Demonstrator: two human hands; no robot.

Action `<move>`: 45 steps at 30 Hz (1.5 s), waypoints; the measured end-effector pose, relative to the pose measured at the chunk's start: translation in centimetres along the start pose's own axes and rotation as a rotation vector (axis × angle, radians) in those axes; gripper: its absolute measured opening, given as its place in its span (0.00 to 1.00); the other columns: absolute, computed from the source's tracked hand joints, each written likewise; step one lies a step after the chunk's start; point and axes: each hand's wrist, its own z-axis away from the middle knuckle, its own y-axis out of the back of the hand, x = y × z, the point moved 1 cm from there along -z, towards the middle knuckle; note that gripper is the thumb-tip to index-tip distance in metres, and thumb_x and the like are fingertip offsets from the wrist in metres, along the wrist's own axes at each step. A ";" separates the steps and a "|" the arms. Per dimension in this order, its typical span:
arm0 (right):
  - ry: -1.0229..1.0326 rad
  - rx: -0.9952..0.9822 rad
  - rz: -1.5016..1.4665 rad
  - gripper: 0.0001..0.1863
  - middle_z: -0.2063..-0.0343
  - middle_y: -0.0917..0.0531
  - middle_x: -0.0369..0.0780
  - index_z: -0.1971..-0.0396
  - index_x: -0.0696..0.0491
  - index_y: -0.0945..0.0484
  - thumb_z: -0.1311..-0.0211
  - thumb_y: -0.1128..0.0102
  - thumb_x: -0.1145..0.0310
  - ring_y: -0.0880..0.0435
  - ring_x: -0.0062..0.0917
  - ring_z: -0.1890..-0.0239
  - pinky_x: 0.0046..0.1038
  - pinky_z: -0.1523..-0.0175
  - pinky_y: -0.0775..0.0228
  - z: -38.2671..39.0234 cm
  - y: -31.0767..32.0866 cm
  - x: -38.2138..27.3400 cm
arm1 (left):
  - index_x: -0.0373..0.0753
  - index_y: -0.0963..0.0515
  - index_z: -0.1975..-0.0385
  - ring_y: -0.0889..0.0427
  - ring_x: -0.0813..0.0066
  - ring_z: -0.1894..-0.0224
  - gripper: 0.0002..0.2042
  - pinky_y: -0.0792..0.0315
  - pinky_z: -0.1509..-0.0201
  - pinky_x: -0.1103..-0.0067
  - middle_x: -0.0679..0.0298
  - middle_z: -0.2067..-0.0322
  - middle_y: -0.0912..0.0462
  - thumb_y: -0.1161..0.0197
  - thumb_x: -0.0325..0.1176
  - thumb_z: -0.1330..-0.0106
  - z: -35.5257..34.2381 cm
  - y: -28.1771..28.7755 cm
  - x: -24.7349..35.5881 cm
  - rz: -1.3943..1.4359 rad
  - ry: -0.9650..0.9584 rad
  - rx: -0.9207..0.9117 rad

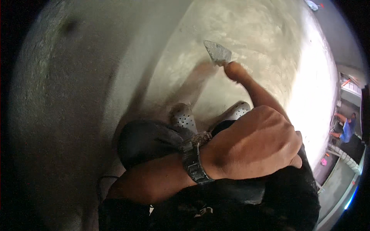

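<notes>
My right hand [236,72] is stretched out ahead of me, closed round the handle of a pointing trowel [218,53]. The trowel's grey, smeared blade is flat against or just above the pale, damp-looking cement surface [262,42], pointing away to the left. Close in front of my body, my left hand [258,144] crosses to the right with its back up. Its fingers curl down out of sight, and whether they grip anything is hidden. A dark link watch [195,163] is on the left wrist.
My grey perforated clogs [185,117] stand on the cement behind the trowel. Bright light falls on the right side. Far right, a person in blue [348,129] is near a pale pipe or post [350,161] and a small pink item [323,161]. Darker rough cement [69,96] spreads left.
</notes>
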 end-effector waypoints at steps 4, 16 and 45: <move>0.028 0.034 0.077 0.27 0.66 0.18 0.54 0.57 0.67 0.27 0.26 0.68 0.57 0.14 0.39 0.71 0.38 0.69 0.18 -2.7 3.1 0.4 | 0.31 0.23 0.72 0.20 0.70 0.76 0.13 0.25 0.64 0.73 0.57 0.83 0.22 0.40 0.38 0.35 -0.3 0.0 0.8 -0.198 -0.072 0.020; -0.011 0.139 0.096 0.27 0.72 0.17 0.47 0.62 0.62 0.22 0.28 0.63 0.53 0.16 0.36 0.71 0.38 0.64 0.21 -10.1 5.2 13.7 | 0.33 0.23 0.77 0.20 0.70 0.80 0.12 0.26 0.69 0.72 0.58 0.85 0.22 0.39 0.36 0.37 -1.9 -1.8 1.8 -0.138 -0.237 0.160; -0.121 0.068 -0.796 0.15 0.89 0.35 0.33 0.80 0.48 0.36 0.35 0.58 0.59 0.40 0.21 0.90 0.29 0.84 0.49 -10.8 6.2 2.4 | 0.34 0.26 0.70 0.24 0.67 0.72 0.13 0.29 0.64 0.70 0.60 0.78 0.27 0.40 0.39 0.35 -0.4 0.2 -0.2 -0.233 -0.104 0.120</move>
